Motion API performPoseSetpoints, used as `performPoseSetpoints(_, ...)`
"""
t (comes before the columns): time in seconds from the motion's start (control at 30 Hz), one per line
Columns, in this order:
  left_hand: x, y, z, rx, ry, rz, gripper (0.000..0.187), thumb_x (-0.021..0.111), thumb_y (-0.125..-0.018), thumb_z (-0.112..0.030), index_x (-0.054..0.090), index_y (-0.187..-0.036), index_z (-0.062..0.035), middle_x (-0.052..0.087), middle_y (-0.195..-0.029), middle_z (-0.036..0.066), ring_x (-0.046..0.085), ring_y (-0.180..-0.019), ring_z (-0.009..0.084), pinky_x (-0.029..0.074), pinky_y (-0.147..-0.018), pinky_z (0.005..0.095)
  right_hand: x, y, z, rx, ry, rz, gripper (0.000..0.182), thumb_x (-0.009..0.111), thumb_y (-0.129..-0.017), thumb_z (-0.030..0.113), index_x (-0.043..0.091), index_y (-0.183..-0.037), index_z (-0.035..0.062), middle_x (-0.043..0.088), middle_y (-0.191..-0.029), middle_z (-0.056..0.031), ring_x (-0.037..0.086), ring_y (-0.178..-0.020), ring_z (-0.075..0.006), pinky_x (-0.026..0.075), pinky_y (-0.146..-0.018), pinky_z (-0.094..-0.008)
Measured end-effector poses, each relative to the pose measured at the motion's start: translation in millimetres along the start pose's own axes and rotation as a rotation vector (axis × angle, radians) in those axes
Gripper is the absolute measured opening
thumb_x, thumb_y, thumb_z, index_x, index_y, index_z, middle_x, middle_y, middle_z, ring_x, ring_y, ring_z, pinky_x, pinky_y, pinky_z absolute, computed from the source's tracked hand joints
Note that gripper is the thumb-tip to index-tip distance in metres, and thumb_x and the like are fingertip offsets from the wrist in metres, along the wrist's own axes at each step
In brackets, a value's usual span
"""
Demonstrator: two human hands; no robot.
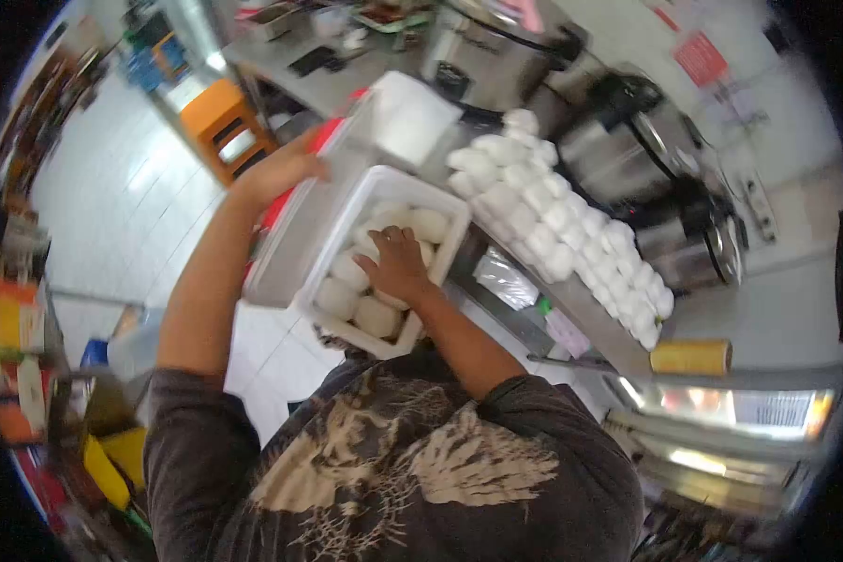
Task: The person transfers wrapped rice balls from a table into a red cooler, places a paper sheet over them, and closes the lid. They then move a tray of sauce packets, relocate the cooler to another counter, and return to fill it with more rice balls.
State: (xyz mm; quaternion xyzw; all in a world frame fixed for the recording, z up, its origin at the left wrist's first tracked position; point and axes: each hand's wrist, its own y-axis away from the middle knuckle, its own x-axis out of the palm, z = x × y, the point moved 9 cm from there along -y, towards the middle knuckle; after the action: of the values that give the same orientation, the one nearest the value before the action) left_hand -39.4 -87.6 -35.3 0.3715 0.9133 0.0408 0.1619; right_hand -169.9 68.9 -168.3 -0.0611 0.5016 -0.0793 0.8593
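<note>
My left hand [286,173] is wrapped around the red-trimmed edge of a clear plastic lid [295,239], which stands tilted along the left side of a white plastic box [457,229]. Inside that box lie several smooth white balls [377,317] that look like dough. My right hand [398,260] reaches into the box from the near side. Its fingers are spread over the balls and touch them; part of what lies under the palm is hidden.
A long pile of white rounded lumps [539,211] covers the steel counter [590,318] at right. Large steel cookers [618,140] stand behind it. A yellow roll [690,357] lies by the pile's near end. An orange stool [223,126] stands on the tiled floor at left.
</note>
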Motion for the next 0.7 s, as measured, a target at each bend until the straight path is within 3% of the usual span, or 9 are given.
performPoseSetpoints(0.03, -4, -5, 13, -0.034, 0.028, -0.027, 0.094, 0.062, -0.070, -0.006, 0.028, -0.158, -0.0101, 0.061, -0.125, 0.013, 0.063, -0.099, 0.0195, 0.048, -0.093, 0.0286, -19, -3, -14, 0.030, -0.080, 0.007, 0.060, 0.065, -0.090, 0.047, 0.061, -0.129, 0.0015, 0.057, -0.123, -0.0235, 0.050, -0.117, -0.0426, 0.034, -0.108, -0.0536)
performPoseSetpoints(0.07, 6, 8, -11, -0.104, -0.063, -0.023, 0.094, 0.065, -0.070, -0.012, 0.029, -0.157, -0.0030, 0.059, -0.125, 0.013, 0.054, -0.114, 0.0220, 0.042, -0.101, 0.0313, -51, 3, -37, 0.024, -0.150, -0.195, 0.053, 0.070, -0.087, 0.041, 0.063, -0.124, 0.0039, 0.058, -0.118, -0.0225, 0.051, -0.114, -0.0422, 0.035, -0.104, -0.0554)
performPoseSetpoints(0.13, 12, 6, -9, -0.103, 0.048, -0.020, 0.097, 0.064, -0.068, -0.010, 0.029, -0.158, -0.0062, 0.060, -0.121, 0.013, 0.058, -0.107, 0.0220, 0.046, -0.096, 0.0314, -127, 31, -82, 0.104, 0.050, -0.534, 0.042, 0.080, -0.079, 0.032, 0.063, -0.107, 0.0055, 0.062, -0.109, -0.0199, 0.054, -0.106, -0.0408, 0.040, -0.091, -0.0514)
performPoseSetpoints(0.27, 6, 9, -11, -0.152, -0.018, -0.122, 0.102, 0.064, -0.064, -0.011, 0.027, -0.159, -0.0099, 0.062, -0.121, 0.015, 0.061, -0.105, 0.0235, 0.048, -0.095, 0.0323, -181, 119, -254, 0.906, 0.280, -0.663, 0.072, 0.079, -0.078, 0.041, 0.051, -0.135, 0.0078, 0.045, -0.139, -0.0240, 0.035, -0.132, -0.0442, 0.035, -0.101, -0.0584)
performPoseSetpoints(0.33, 19, 9, -20, -0.143, 0.041, -0.078, 0.103, 0.063, -0.064, -0.011, 0.025, -0.160, -0.0101, 0.062, -0.125, 0.015, 0.062, -0.106, 0.0243, 0.048, -0.097, 0.0327, -197, 161, -319, 1.147, 0.142, -0.736, 0.079, 0.080, -0.079, 0.043, 0.047, -0.141, 0.0063, 0.047, -0.141, -0.0217, 0.042, -0.130, -0.0386, 0.039, -0.101, -0.0550)
performPoseSetpoints(0.43, 8, 3, 0, -0.173, 0.072, -0.060, 0.108, 0.062, -0.059, -0.011, 0.025, -0.160, -0.0115, 0.059, -0.133, 0.015, 0.059, -0.116, 0.0266, 0.046, -0.104, 0.0354, -132, 172, -416, 0.818, -1.040, -0.943, 0.084, 0.084, -0.079, 0.043, 0.045, -0.142, 0.0033, 0.051, -0.140, -0.0189, 0.052, -0.125, -0.0324, 0.044, -0.100, -0.0483)
performPoseSetpoints(0.47, 4, 0, 5, -0.159, 0.049, -0.057, 0.108, 0.062, -0.058, -0.010, 0.025, -0.160, -0.0118, 0.058, -0.135, 0.015, 0.058, -0.119, 0.0270, 0.045, -0.105, 0.0357, -159, 170, -353, 1.160, -1.188, -0.613, 0.088, 0.088, -0.076, 0.038, 0.045, -0.142, -0.0003, 0.057, -0.135, -0.0161, 0.058, -0.119, -0.0287, 0.048, -0.098, -0.0412)
performPoseSetpoints(0.57, 16, 6, -15, -0.203, 0.049, -0.090, 0.109, 0.062, -0.057, -0.010, 0.026, -0.160, -0.0120, 0.055, -0.139, 0.016, 0.056, -0.124, 0.0284, 0.044, -0.106, 0.0364, -118, 166, -417, 0.926, -1.078, -0.709, 0.093, 0.093, -0.068, 0.034, 0.048, -0.140, -0.0022, 0.060, -0.132, -0.0166, 0.059, -0.119, -0.0313, 0.049, -0.096, -0.0406)
performPoseSetpoints(0.7, 18, 10, -16, -0.231, 0.072, -0.098, 0.106, 0.062, -0.058, -0.009, 0.028, -0.159, -0.0113, 0.055, -0.137, 0.017, 0.056, -0.123, 0.0295, 0.045, -0.105, 0.0361, -120, 159, -420, 1.007, -0.956, -0.631, 0.093, 0.094, -0.061, 0.028, 0.051, -0.137, -0.0036, 0.060, -0.130, -0.0182, 0.060, -0.116, -0.0316, 0.050, -0.094, -0.0407)
